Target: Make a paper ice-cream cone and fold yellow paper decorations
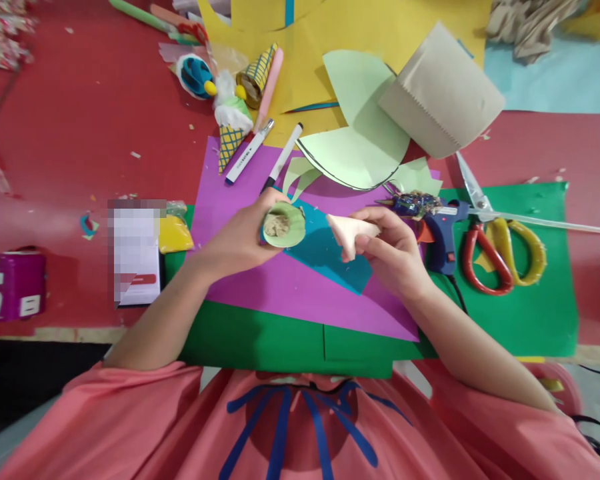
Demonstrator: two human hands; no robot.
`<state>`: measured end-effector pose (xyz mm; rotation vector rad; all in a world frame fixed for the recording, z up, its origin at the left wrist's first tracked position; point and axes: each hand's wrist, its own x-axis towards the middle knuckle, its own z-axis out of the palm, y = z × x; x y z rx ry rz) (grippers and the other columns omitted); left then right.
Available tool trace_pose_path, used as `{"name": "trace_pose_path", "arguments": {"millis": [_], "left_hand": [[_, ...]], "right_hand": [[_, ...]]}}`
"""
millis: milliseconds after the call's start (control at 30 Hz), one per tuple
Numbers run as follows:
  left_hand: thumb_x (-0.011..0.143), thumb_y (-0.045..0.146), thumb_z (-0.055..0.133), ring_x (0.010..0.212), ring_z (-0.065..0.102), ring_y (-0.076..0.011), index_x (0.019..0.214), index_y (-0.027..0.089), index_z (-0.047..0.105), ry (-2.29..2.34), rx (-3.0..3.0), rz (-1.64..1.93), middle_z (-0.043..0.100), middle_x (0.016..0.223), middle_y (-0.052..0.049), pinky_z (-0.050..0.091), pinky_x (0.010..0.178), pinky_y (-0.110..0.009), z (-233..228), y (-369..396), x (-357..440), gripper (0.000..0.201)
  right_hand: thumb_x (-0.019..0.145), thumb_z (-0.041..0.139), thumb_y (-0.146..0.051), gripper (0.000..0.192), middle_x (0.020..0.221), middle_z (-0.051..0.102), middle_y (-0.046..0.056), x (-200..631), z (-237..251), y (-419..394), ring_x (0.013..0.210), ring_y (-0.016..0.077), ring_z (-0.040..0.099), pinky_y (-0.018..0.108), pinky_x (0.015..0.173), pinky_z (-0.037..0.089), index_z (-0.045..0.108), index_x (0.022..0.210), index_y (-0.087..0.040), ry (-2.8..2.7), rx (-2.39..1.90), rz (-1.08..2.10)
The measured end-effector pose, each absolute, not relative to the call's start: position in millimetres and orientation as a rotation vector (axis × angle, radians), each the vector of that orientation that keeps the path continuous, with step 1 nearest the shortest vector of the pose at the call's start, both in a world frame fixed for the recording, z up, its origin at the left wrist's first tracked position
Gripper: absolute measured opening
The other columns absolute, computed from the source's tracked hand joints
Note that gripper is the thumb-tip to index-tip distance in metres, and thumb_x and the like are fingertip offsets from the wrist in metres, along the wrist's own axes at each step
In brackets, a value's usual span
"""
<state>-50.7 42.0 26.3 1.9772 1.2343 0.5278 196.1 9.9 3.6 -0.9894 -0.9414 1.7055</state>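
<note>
Presently, at the centre of the frame, my left hand (pixel 240 237) is wrapped around a pale green paper cone (pixel 283 225), its open mouth turned toward the camera and showing a brownish filling inside. Just to the right, my right hand (pixel 393 250) pinches a cream-coloured soft piece (pixel 351 231), its tip pointing at the cone; the two are near but not touching.

Beneath both hands:
- purple paper sheet (pixel 280 287), lying over a green sheet (pixel 530 307) on the red counter (pixel 70 133);
- teal paper scrap (pixel 325 257) on the purple sheet, between my hands.

Right of centre:
- blue glue gun (pixel 443 233), just beside my right hand, nozzle toward it;
- scissors (pixel 500 250) with red and yellow handles, on the green sheet.

Upper middle:
- two markers (pixel 265 150), side by side, slanting;
- finished paper ice-cream cones (pixel 235 123) with a grid pattern;
- pale green cut shapes (pixel 360 133) on yellow paper (pixel 380 33);
- folded grey-brown card (pixel 440 90), upper right of them.

Left edge:
- purple box-like item (pixel 10 287);
- blurred white card (pixel 137 257) with a yellow packet (pixel 174 233) beside it.
</note>
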Motion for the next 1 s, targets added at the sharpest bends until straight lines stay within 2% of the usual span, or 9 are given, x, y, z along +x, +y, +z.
{"name": "trace_pose_path", "arguments": {"millis": [100, 267, 333, 433, 567, 833, 1000], "left_hand": [[0.071, 0.023, 0.068, 0.075, 0.062, -0.0166, 0.102, 0.023, 0.049, 1.153, 1.982, 0.582, 0.064, 0.090, -0.002, 0.044, 0.061, -0.025, 10.4, 40.6, -37.2, 0.036], [0.067, 0.022, 0.066, 0.069, 0.060, -0.0170, 0.100, 0.023, 0.050, 1.243, 2.054, 0.538, 0.064, 0.087, 0.000, 0.038, 0.055, -0.026, -9.3, 35.0, -26.7, 0.037], [0.067, 0.021, 0.065, 0.071, 0.060, -0.0179, 0.099, 0.023, 0.050, 1.230, 2.087, 0.534, 0.065, 0.088, -0.001, 0.039, 0.056, -0.027, -12.3, 32.9, -25.2, 0.035], [0.068, 0.022, 0.065, 0.078, 0.061, -0.0194, 0.100, 0.022, 0.052, 1.224, 2.100, 0.535, 0.065, 0.092, -0.003, 0.043, 0.063, -0.028, -13.8, 31.4, -23.8, 0.034], [0.070, 0.026, 0.066, 0.081, 0.062, -0.0214, 0.098, 0.021, 0.055, 1.210, 2.134, 0.509, 0.066, 0.091, -0.005, 0.044, 0.068, -0.030, -14.8, 31.5, -22.0, 0.030], [0.072, 0.028, 0.068, 0.074, 0.061, -0.0205, 0.088, 0.020, 0.057, 1.179, 2.173, 0.384, 0.064, 0.079, -0.003, 0.043, 0.066, -0.031, -14.1, 30.3, -19.4, 0.021], [0.073, 0.033, 0.067, 0.075, 0.062, -0.0191, 0.099, 0.022, 0.053, 1.243, 2.162, 0.426, 0.065, 0.087, -0.002, 0.044, 0.063, -0.028, -11.4, 25.3, -16.6, 0.031]], "right_hand": [[0.074, 0.078, -0.033, 0.024, 0.074, 0.065, -0.003, 197.9, 4.6, 9.5, 0.054, 0.0101, 0.060, 0.024, 0.052, 0.052, 0.063, 0.089, -0.024, -0.999, -1.028, 1.633], [0.083, 0.067, -0.024, 0.009, 0.083, 0.070, 0.002, 201.5, 12.1, 5.8, 0.063, 0.0134, 0.061, 0.028, 0.057, 0.050, 0.069, 0.091, -0.024, -1.391, -1.133, 1.212], [0.082, 0.062, -0.016, 0.013, 0.080, 0.070, 0.002, 200.7, 16.2, 3.9, 0.066, 0.0146, 0.061, 0.029, 0.060, 0.049, 0.070, 0.088, -0.023, -1.561, -1.131, 1.019], [0.076, 0.057, -0.008, 0.022, 0.073, 0.067, 0.000, 196.7, 20.8, 1.2, 0.061, 0.0130, 0.058, 0.028, 0.058, 0.046, 0.070, 0.086, -0.023, -1.747, -1.116, 0.832], [0.075, 0.054, -0.006, 0.024, 0.072, 0.064, 0.000, 190.2, 21.1, -0.1, 0.061, 0.0118, 0.057, 0.026, 0.057, 0.045, 0.068, 0.088, -0.021, -1.871, -1.034, 0.790], [0.081, 0.053, -0.007, 0.021, 0.082, 0.066, 0.003, 182.1, 12.9, -1.2, 0.068, 0.0134, 0.059, 0.026, 0.063, 0.050, 0.063, 0.093, -0.022, -1.888, -1.039, 0.804], [0.085, 0.057, -0.010, 0.013, 0.074, 0.063, 0.000, 177.9, 8.2, -4.1, 0.060, 0.0101, 0.056, 0.022, 0.054, 0.044, 0.055, 0.091, -0.022, -1.901, -1.075, 0.527]]}}
